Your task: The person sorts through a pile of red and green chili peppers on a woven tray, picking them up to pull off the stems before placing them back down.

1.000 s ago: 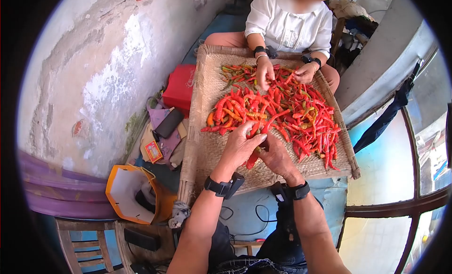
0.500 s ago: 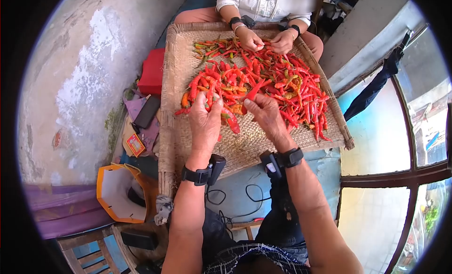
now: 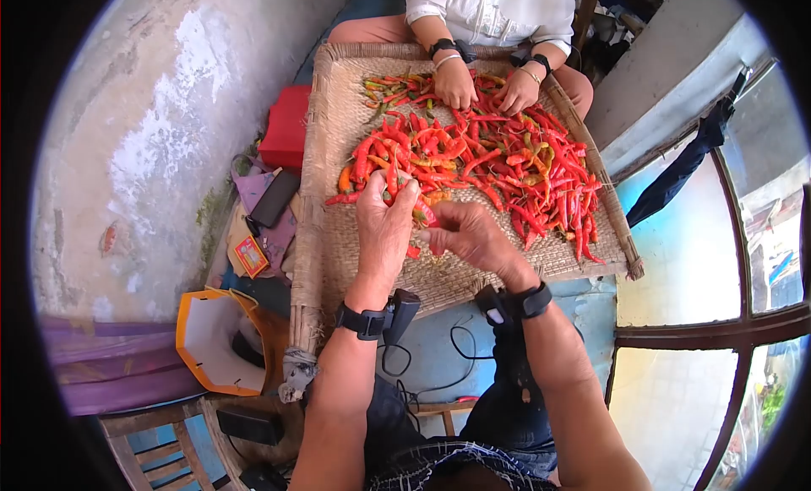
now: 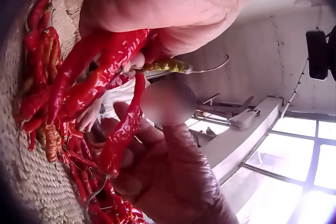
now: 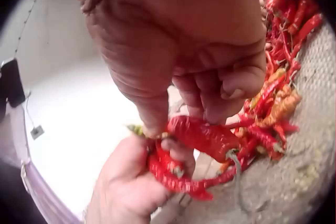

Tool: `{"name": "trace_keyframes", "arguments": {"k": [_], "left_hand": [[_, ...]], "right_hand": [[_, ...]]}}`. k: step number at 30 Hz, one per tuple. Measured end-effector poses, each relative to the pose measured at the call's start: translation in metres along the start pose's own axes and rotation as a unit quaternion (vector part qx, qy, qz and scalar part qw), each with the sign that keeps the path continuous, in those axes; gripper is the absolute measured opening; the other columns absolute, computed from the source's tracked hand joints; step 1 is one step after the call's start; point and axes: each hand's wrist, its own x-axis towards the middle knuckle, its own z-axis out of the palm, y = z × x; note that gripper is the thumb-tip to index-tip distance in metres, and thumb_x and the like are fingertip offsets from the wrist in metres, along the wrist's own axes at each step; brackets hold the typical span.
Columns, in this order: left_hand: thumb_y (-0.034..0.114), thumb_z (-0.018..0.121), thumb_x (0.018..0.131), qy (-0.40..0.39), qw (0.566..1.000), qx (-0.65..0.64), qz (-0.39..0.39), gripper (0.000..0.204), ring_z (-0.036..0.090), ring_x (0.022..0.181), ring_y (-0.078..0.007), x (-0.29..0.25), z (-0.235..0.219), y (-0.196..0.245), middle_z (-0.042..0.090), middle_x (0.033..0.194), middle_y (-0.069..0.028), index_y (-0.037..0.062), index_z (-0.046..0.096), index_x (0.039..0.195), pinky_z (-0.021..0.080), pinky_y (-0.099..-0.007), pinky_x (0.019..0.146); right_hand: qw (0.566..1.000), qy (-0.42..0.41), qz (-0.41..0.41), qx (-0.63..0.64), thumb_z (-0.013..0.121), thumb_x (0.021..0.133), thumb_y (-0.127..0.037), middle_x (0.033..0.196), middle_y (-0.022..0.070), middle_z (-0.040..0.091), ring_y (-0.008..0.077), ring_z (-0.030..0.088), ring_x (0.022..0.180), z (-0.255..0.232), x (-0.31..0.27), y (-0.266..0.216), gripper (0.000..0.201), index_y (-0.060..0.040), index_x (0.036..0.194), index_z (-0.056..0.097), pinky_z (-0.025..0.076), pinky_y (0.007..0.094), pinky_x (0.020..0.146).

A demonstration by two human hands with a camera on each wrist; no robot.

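Note:
My left hand (image 3: 386, 229) grips several red chillies (image 4: 107, 69) in a bunch. A greenish-yellow chilli (image 4: 168, 66) with a long thin stem sticks out below its fingers in the left wrist view. My right hand (image 3: 475, 236) is close beside it over the near part of the woven tray (image 3: 338, 271). Its thumb and fingers are spread around a red chilli (image 4: 123, 137), which reaches up to the left hand. In the right wrist view the right thumb tip is at the bunch; whether it pinches anything is unclear.
Heaped chillies (image 3: 549, 170) cover much of the tray. Across it, a person in a white shirt (image 3: 490, 14) has both hands in the heap. A red bag (image 3: 285, 126), a dark case (image 3: 274, 197) and an orange-edged bag (image 3: 221, 343) are at the left.
The right hand, which held a red chilli half a second ago, has moved left toward the left hand, and no chilli points up from it. The other person's hands have lowered into the heap.

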Motion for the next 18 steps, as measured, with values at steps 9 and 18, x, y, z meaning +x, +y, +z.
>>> {"name": "trace_keyframes", "arguments": {"k": [9, 18], "left_hand": [[0.015, 0.059, 0.087, 0.09, 0.989, -0.097, -0.067, 0.014, 0.042, 0.05, -0.003, 0.003, -0.003, 0.01, 0.051, 0.071, 0.0031, 0.0072, 0.053, 0.097, 0.035, -0.0188, 0.042], [0.014, 0.059, 0.087, 0.161, 0.978, -0.134, -0.015, 0.013, 0.042, 0.05, -0.004, 0.006, -0.005, 0.021, 0.051, 0.07, 0.0014, 0.0056, 0.052, 0.094, 0.036, -0.0197, 0.043]], "right_hand": [[0.998, 0.058, 0.003, -0.016, 0.059, 0.086, -0.013, 0.062, 0.0013, 0.058, 0.0075, 0.053, 0.057, -0.032, -0.007, 0.016, 0.013, -0.0005, 0.084, 0.062, 0.042, 0.0248, 0.052], [0.943, 0.279, 0.015, 0.179, 0.057, 0.088, -0.026, 0.082, 0.0038, 0.062, 0.012, 0.056, 0.066, -0.057, 0.015, 0.046, 0.028, -0.0017, 0.101, 0.059, 0.045, 0.0252, 0.056]]}}
